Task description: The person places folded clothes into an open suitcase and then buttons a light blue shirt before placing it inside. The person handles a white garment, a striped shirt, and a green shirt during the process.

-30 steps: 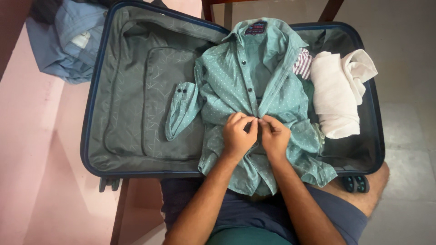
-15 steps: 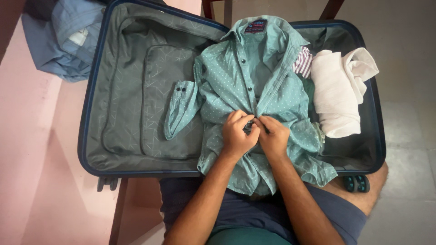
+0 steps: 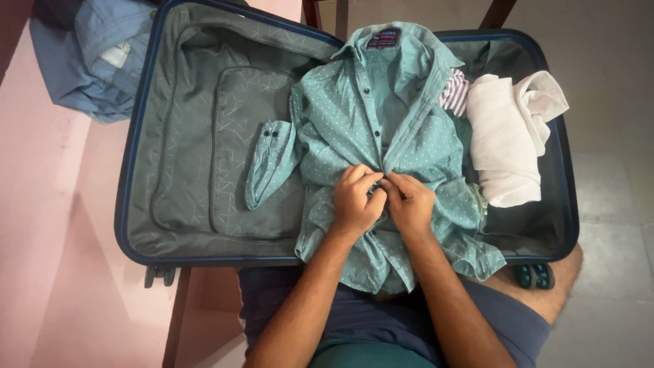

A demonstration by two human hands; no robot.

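Left hand [image 3: 355,201] and right hand [image 3: 409,203] meet at mid-front of teal dotted shirt [image 3: 340,129], fingers pinching its button placket. Shirt lies spread over centre hinge of open blue suitcase [image 3: 133,177], hem hanging over the near rim. Left half holds only one sleeve; right half holds rolled white cloth [image 3: 507,136] and striped garment [image 3: 454,92]. Blue denim garment [image 3: 95,61] lies outside, far left.

Shirt [image 3: 340,129] in open suitcase [image 3: 136,170], folded towel [image 3: 507,136] to its right

White folded cloth [image 3: 507,136], blue garment [image 3: 95,58].
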